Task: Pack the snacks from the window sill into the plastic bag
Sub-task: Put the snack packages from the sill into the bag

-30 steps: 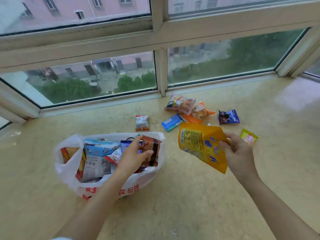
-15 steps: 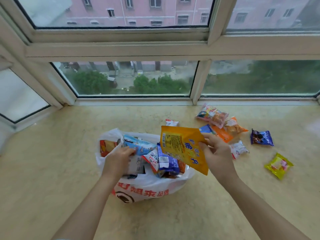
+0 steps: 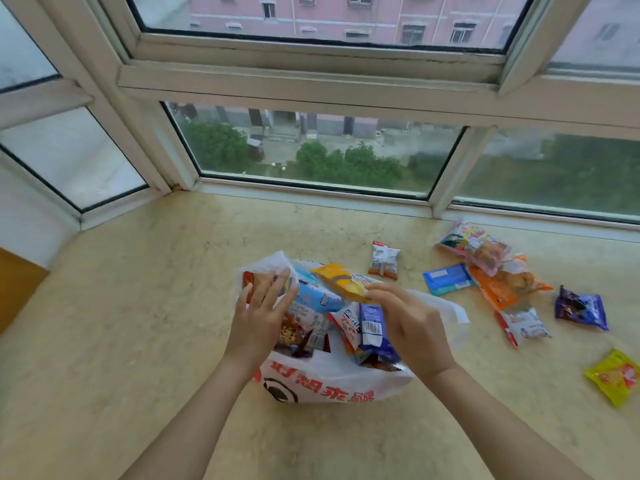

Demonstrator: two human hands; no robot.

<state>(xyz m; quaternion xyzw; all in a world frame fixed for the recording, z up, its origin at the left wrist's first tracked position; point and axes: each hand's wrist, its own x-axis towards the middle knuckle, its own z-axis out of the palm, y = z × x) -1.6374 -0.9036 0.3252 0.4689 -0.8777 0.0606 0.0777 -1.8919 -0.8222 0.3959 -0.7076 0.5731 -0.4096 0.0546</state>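
Since the earlier frame the yellow snack pouch (image 3: 343, 281) has gone from being held up to the right of the bag to sitting over its open mouth, and the left hand (image 3: 258, 318) has slid off the packets toward the bag's left rim.

Nearest the camera edge of the window sill (image 3: 121, 306) is the white plastic bag (image 3: 325, 382) with red print on its front, already stuffed with packets. A dark blue packet with a barcode (image 3: 372, 327) pokes out on its right side, with a light blue packet (image 3: 317, 299) toward the middle. Left hand is over the bag's left side, fingers (image 3: 273, 289) spread apart and straight, tips up by the raised white rim; can't really tell if they're pressing on anything. Right hand (image 3: 410, 323) is above the bag's right side, fingers pinched on the near end of the yellow pouch, which lies tilted across the top of the pile.

Further out toward the right edge of the sill, the loose stuff: a yellow-green packet (image 3: 614, 375) nearest, then a red-and-white packet (image 3: 523, 325) and a purple packet (image 3: 581, 307), then an orange packet (image 3: 495, 289) partly tucked under a clear-and-orange one (image 3: 523, 277), with a blue flat packet (image 3: 446, 278) just left of them. A small red-and-white packet (image 3: 383, 259) sits alone behind the bag. Closest to the window frame edge is a pink-and-clear packet (image 3: 474, 244).
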